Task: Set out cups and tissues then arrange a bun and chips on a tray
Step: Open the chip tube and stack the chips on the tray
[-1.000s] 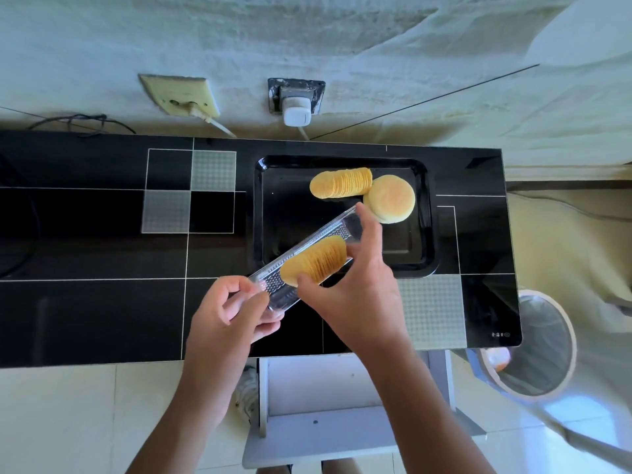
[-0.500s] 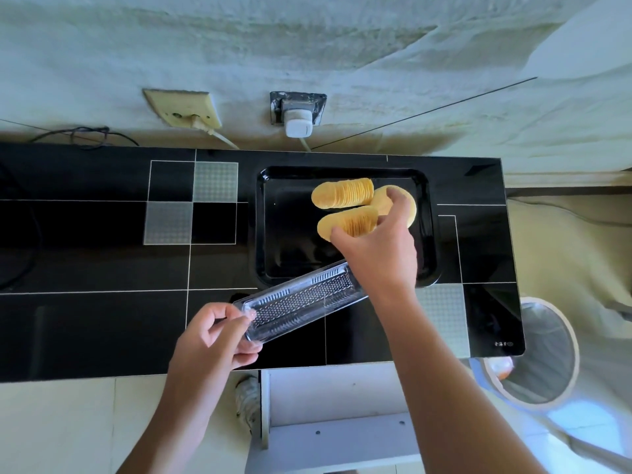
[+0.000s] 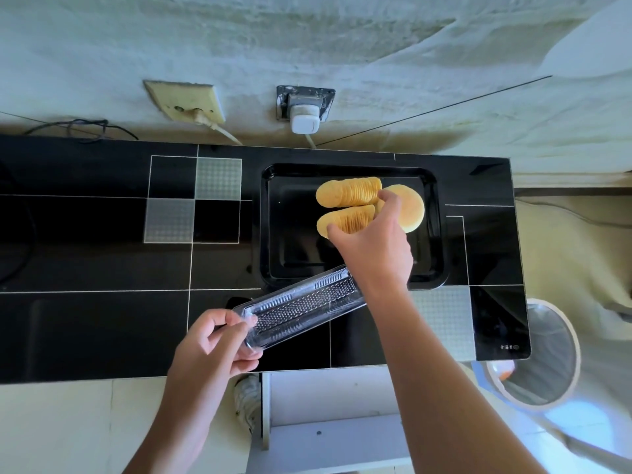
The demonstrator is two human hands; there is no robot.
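A black tray lies on the dark glass tabletop. On it sit a round pale bun at the right and a stack of chips lying on its side beside the bun. My right hand grips a second stack of chips just in front of the first, low over the tray. My left hand pinches the near end of a clear plastic chip sleeve, which looks empty and slants over the tray's front edge.
Two wall sockets with plugs sit behind the table. A mesh waste bin stands on the floor at the right. A white shelf is under the table's front edge. Cables trail at the far left.
My right hand lifted the second chip stack out of the clear sleeve and carried it forward onto the tray beside the first stack. The left hand drew the sleeve back and lower.
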